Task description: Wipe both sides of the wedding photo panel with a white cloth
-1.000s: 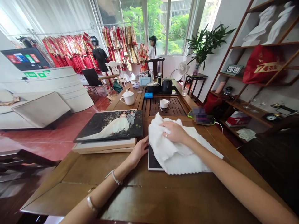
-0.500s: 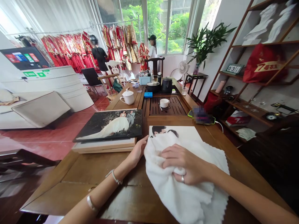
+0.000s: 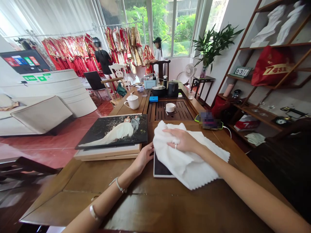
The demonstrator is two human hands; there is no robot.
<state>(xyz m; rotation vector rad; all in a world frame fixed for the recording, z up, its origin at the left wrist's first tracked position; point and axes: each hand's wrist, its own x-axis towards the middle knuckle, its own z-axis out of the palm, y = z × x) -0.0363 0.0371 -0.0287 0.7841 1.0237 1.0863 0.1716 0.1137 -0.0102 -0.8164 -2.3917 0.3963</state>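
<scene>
A photo panel [image 3: 161, 166] lies flat on the wooden table, its dark lower-left corner and pale edge showing; the rest is mostly hidden under a white cloth [image 3: 191, 165]. My right hand [image 3: 183, 139] presses the cloth down near the panel's far edge, fingers bunched into the fabric. Against the panel's left edge rests my left hand [image 3: 143, 158], its fingers extended and touching the side. Just left of that hand, a wedding photo panel [image 3: 116, 131] tops a small stack of pale frames [image 3: 109, 152].
Beyond the panel are a slotted tea tray [image 3: 183, 113] with a white cup [image 3: 170, 107], a lidded mug [image 3: 132, 101] and a blue box [image 3: 153, 99]. A phone [image 3: 211, 121] with a cable lies right. Two people stand by garment racks; shelves [image 3: 257, 84] line the right.
My right hand and the cloth have moved away from me, toward the panel's far edge. The panel's dark near-left corner now shows, while its far picture area is covered. My left hand stays put.
</scene>
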